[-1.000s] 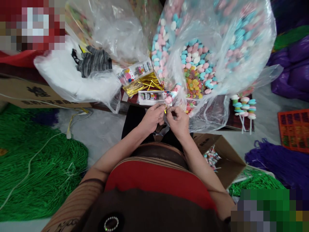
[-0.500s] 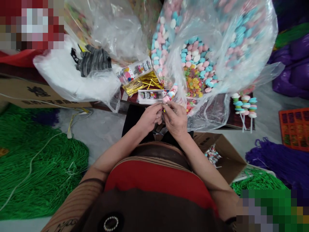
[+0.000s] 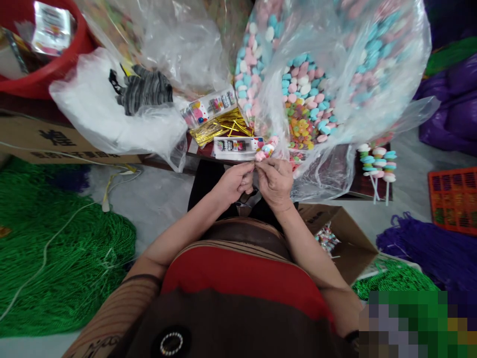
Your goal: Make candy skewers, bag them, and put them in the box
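The person's left hand (image 3: 238, 178) and right hand (image 3: 275, 181) meet just off the near edge of the worktop (image 3: 363, 183), thumbs and fingers pinched narrow on the lower end of a candy skewer (image 3: 267, 148), which tilts up and away over that edge. Beside it along the same edge lies a printed packet (image 3: 236, 148), with gold ties (image 3: 208, 132) just behind, while three other skewers (image 3: 378, 166) rest at the near right corner, their sticks overhanging.
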The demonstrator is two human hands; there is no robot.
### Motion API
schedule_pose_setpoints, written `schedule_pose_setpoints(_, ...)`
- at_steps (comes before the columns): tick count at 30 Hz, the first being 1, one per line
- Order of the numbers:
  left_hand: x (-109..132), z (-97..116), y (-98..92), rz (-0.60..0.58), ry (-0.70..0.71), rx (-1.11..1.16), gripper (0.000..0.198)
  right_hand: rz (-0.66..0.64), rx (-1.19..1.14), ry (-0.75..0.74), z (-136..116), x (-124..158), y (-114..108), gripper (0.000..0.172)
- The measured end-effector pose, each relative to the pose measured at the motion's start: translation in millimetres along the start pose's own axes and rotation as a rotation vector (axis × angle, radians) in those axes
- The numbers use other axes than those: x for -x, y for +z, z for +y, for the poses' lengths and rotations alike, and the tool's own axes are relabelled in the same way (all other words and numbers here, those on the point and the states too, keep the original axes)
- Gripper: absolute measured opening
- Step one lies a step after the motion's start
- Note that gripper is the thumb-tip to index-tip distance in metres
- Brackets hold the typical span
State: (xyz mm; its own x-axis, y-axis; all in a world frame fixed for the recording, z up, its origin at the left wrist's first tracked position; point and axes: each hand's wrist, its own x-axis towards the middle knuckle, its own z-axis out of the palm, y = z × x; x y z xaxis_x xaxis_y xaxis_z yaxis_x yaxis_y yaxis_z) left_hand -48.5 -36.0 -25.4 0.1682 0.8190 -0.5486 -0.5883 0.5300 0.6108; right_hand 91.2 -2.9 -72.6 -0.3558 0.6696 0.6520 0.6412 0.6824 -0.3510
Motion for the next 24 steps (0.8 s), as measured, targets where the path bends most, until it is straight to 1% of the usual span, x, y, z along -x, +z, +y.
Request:
schedule_pose_setpoints(3,0.9,-2.4,2.0,-0.019,0.069,-0.036,0.033,0.053,0.005,0.005,-0.6,-2.8,-2.0,0.02)
schedule_pose_setpoints(7,-0.2,-7.1,8.8,0.033,0.186,-0.063,0.03,0.057,0.03,0.006,1.6,-8.4,-4.6,0.023)
schedule_pose_setpoints(12,-0.3,-10.5,19.4,0.092,0.216,-0.02,0.029,0.096,0.072,0.016,0.8,-12.2,-3.7,0.021)
schedule_pose_setpoints(16,-1.3,-15.2,17.8,0.101,0.288,-0.041,0.029,0.077,0.054,0.058,-3.1,-12.9,-0.8,0.022)
schedule_pose_setpoints(18,-3.2,-18.8,12.0,0.107,0.357,-0.135,0.029,0.058,0.006,0.09,-5.3,-13.9,-0.6,0.023)
schedule_pose_setpoints(20,-5.8,-21.6,3.8,0.118,0.444,-0.288,0.03,0.034,-0.059,0.143,-7.5,-15.8,-2.6,0.022)
schedule_pose_setpoints(22,-8.8,-22.7,-5.6,0.13,0.529,-0.481,0.032,-0.007,-0.152,0.236,-10.1,-19.1,-6.8,0.019)
schedule_pose_setpoints(24,-12.3,-21.9,-15.1,0.134,0.615,-0.682,0.035,-0.073,-0.299,0.378,-13.3,-23.4,-12.3,0.016)
